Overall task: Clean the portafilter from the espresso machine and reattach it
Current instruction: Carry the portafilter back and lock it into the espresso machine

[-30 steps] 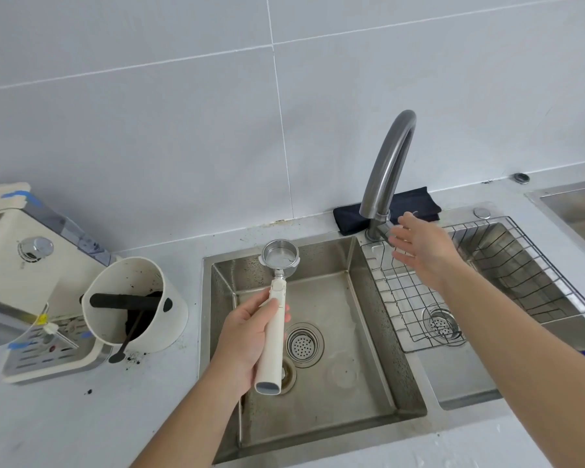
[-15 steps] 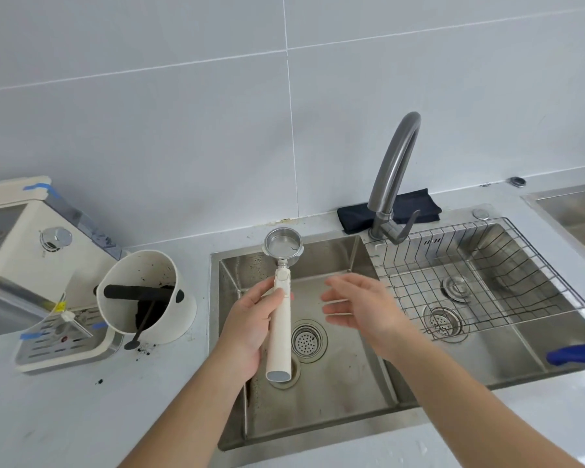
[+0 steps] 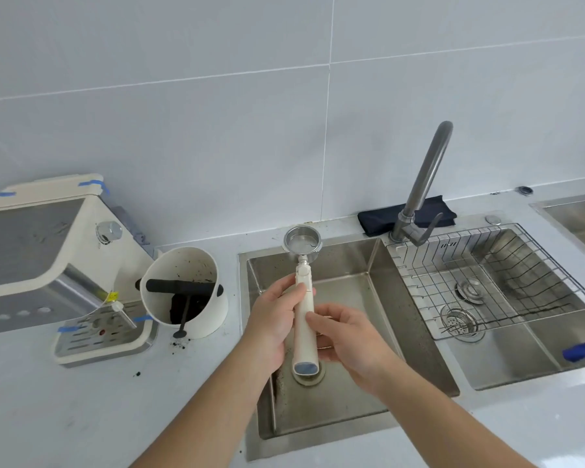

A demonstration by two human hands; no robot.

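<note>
The portafilter (image 3: 304, 265) has a round steel basket and a long cream handle. It is held over the left sink basin (image 3: 352, 332) with its basket pointing away from me, near the basin's back edge. My left hand (image 3: 274, 319) grips the handle from the left. My right hand (image 3: 348, 339) touches the lower handle from the right, fingers curled around it. The cream espresso machine (image 3: 48, 251) stands at the far left of the counter, well apart from the portafilter.
A white knock box (image 3: 190, 292) holding dark coffee grounds sits between machine and sink, with grounds spilled on the counter. A grey faucet (image 3: 423, 184) rises behind the sink divider. A wire rack (image 3: 493, 275) fills the right basin. A dark cloth (image 3: 379, 217) lies behind the faucet.
My right hand came from the faucet across to the portafilter handle and now holds it beside my left hand. The view shifted to the left.
</note>
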